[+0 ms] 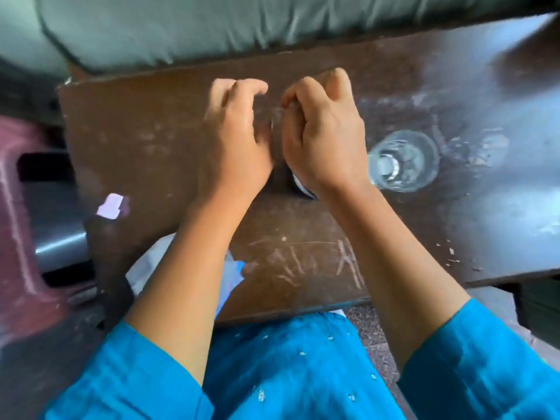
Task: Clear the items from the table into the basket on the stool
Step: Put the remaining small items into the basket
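Observation:
My right hand [321,144] is curled over a small round container [301,187] on the brown table [157,140]. Only the container's dark base with a pale rim shows under my wrist. My left hand [233,140] sits right beside it, fingers bent and apart, its palm close to the hidden object; whether it touches is unclear. A clear drinking glass [404,160] stands upright just right of my right hand. Crumpled white and blue wrapping [233,268] lies at the table's near left edge, partly under my left forearm. A small pink scrap [110,206] lies at the left edge.
A maroon plastic stool [18,237] stands left of the table with a dark grey basket [57,237] on it, blurred. A grey-green cushion [212,28] runs along the table's far side. The table's near edge is against my blue-clothed lap.

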{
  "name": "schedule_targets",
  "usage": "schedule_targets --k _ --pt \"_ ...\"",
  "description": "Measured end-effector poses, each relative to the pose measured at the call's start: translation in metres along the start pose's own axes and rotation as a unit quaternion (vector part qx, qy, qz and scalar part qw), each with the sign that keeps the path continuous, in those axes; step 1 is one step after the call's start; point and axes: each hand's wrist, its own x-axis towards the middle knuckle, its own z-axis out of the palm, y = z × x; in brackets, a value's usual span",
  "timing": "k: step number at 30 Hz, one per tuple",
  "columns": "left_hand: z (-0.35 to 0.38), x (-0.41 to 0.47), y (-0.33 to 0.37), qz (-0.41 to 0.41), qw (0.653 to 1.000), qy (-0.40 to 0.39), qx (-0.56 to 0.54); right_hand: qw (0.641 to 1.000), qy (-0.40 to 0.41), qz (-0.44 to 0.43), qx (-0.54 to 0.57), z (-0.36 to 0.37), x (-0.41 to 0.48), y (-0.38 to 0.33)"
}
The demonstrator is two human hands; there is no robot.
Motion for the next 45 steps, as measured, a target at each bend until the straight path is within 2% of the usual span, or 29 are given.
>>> schedule_targets --k 8,15,20,22,25,28,31,35,39,43,45 --pt "-0.071 -0.042 -0.128 -0.165 0.983 0.009 0.077 0.987 -0.150 -0.054 -0.030 0.099 -0.026 -0.061" --pt "-0.087 -0.074 -0.208 -0.263 0.957 -0.030 0.118 0.984 -0.168 -0.052 -0.039 0.165 -0.034 -0.089" --pt "-0.091 -0.076 -0.232 -0.229 0.970 -0.039 0.068 0.980 -0.191 -0.041 -0.041 0.194 -0.029 -0.106" --pt "-0.100 -0.070 -0.233 -0.206 0.977 -0.004 0.048 0.978 -0.197 -0.044 -0.043 0.201 -0.027 -0.114" --pt "-0.127 -0.058 -0.228 -0.189 0.978 0.094 0.010 0.980 -0.190 -0.051 -0.039 0.210 -0.024 -0.138" --pt "-0.163 -0.049 -0.220 -0.167 0.966 0.195 -0.011 0.978 -0.180 -0.100 0.035 0.215 -0.020 -0.175" --pt "-0.199 -0.047 -0.220 -0.165 0.938 0.304 -0.008 0.974 -0.142 -0.144 0.097 0.220 -0.016 -0.217" --pt "-0.228 -0.054 -0.233 -0.215 0.893 0.395 -0.005 0.964 -0.118 -0.178 0.157 0.236 -0.013 -0.264" --pt "-0.238 -0.059 -0.248 -0.278 0.856 0.434 -0.049 0.950 -0.156 -0.232 0.137 0.253 -0.013 -0.295" --pt "-0.240 -0.060 -0.263 -0.303 0.861 0.408 -0.028 0.923 -0.208 -0.322 0.035 0.268 -0.008 -0.317" --pt "-0.240 -0.059 -0.267 -0.321 0.856 0.404 -0.030 0.902 -0.230 -0.361 -0.054 0.274 -0.004 -0.326"
